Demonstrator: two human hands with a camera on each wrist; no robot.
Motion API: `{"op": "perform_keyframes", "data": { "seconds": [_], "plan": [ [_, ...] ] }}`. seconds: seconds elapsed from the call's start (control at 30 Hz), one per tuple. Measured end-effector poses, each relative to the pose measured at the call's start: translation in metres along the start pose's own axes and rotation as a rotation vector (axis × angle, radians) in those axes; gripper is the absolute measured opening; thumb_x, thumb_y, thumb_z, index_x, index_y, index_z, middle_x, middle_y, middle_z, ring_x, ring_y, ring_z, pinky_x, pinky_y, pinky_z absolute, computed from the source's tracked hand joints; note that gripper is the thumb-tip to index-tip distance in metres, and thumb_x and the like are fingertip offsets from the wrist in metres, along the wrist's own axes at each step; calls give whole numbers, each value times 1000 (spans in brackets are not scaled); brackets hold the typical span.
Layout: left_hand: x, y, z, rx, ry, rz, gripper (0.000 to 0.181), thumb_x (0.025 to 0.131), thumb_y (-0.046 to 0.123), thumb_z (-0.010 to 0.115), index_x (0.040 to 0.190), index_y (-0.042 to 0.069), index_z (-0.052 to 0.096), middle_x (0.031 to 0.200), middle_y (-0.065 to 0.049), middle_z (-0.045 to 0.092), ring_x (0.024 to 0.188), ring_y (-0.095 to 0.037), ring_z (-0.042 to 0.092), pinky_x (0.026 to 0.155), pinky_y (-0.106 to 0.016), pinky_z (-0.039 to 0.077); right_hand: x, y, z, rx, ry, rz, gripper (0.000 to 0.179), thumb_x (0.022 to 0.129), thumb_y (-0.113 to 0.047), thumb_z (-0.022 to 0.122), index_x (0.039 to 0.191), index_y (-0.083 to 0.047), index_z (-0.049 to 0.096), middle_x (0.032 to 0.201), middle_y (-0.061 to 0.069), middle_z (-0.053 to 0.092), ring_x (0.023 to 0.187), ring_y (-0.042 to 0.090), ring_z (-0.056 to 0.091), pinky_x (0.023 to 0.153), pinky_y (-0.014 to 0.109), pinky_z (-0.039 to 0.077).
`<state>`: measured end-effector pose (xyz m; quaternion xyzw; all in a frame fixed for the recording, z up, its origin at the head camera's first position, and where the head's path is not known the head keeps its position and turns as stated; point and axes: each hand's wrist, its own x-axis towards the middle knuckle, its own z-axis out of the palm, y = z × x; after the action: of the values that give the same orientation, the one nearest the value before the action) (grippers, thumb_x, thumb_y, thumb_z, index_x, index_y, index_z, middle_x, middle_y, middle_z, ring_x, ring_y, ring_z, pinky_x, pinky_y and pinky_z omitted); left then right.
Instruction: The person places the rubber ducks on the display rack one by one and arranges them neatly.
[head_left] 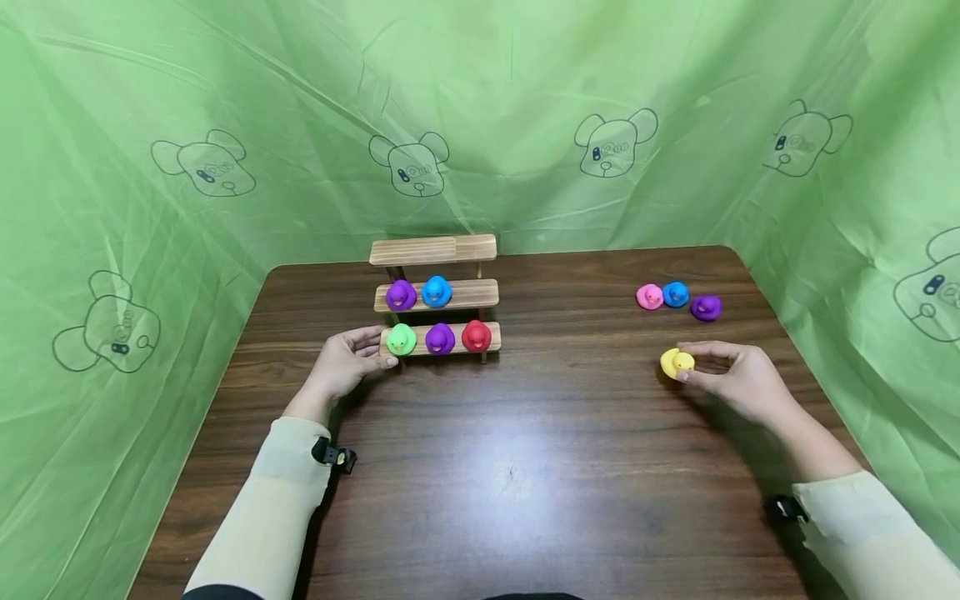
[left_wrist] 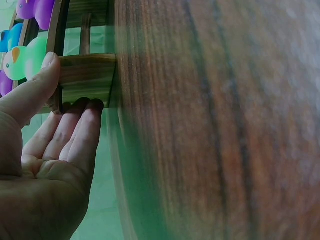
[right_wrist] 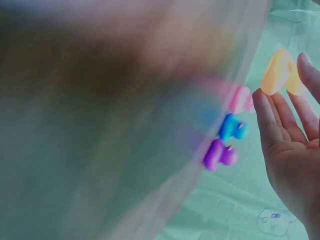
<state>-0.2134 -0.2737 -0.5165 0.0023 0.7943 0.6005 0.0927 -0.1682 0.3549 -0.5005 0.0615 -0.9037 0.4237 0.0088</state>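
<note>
A small three-step wooden shelf [head_left: 467,296] stands at the table's back left. My left hand [head_left: 347,367] holds the left end of its lowest step, thumb in front near a green rubber duck [head_left: 401,339] and fingers behind. Beside that duck on the same step sit a purple duck [head_left: 440,338] and a red duck [head_left: 476,336]. The middle step carries another purple duck [head_left: 401,295] and a blue duck [head_left: 436,291]; the top step is bare. On the right, my right hand [head_left: 742,383] pinches a yellow rubber duck [head_left: 677,363] between thumb and fingers, just above the table.
Beyond the right hand, a pink duck [head_left: 649,297], a blue duck [head_left: 676,294] and a purple duck [head_left: 707,307] lie close together on the dark wooden table [head_left: 555,433]. Green cloth [head_left: 517,167] with printed bear faces hangs behind and at both sides.
</note>
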Motion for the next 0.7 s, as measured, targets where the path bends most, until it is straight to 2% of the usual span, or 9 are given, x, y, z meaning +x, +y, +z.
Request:
{"op": "perform_keyframes", "data": {
  "seconds": [0.07, 0.23, 0.37, 0.5, 0.7],
  "plan": [
    [0, 0, 0, -4, 1, 2, 74, 87, 5, 87, 151, -3, 51, 146, -28, 56, 133, -39, 56, 94, -15, 54, 3, -9, 2, 6, 11, -7, 46, 85, -22, 91, 125, -7, 77, 124, 15, 74, 98, -4, 69, 74, 15, 58],
    [0, -1, 0, 4, 2, 7, 74, 86, 6, 88, 150, -4, 52, 145, -28, 57, 133, -39, 57, 94, -17, 54, 12, -35, 13, 121, 14, -13, 46, 85, -17, 91, 127, -5, 75, 127, 16, 73, 98, 1, 72, 78, 20, 61],
    [1, -2, 0, 9, 14, 0, 73, 86, 6, 88, 149, -4, 54, 144, -27, 59, 132, -38, 58, 94, -18, 55, 22, -58, 25, 191, -7, -74, 44, 87, -11, 88, 128, -2, 74, 124, 19, 73, 100, 7, 74, 82, 22, 61],
    [2, -3, 0, 9, 21, -4, 73, 85, 6, 89, 149, -3, 54, 143, -25, 60, 131, -37, 59, 94, -19, 55, 34, -77, 36, 212, -21, -121, 43, 87, -10, 88, 126, -3, 75, 121, 18, 74, 100, 10, 74, 83, 23, 61],
    [2, -4, 0, 17, 13, -5, 73, 86, 8, 89, 149, -3, 54, 143, -26, 59, 132, -37, 59, 94, -17, 55, 51, -100, 51, 236, -37, -123, 42, 86, -14, 90, 125, -6, 76, 121, 13, 75, 102, 20, 75, 83, 23, 61]
  ]
}}
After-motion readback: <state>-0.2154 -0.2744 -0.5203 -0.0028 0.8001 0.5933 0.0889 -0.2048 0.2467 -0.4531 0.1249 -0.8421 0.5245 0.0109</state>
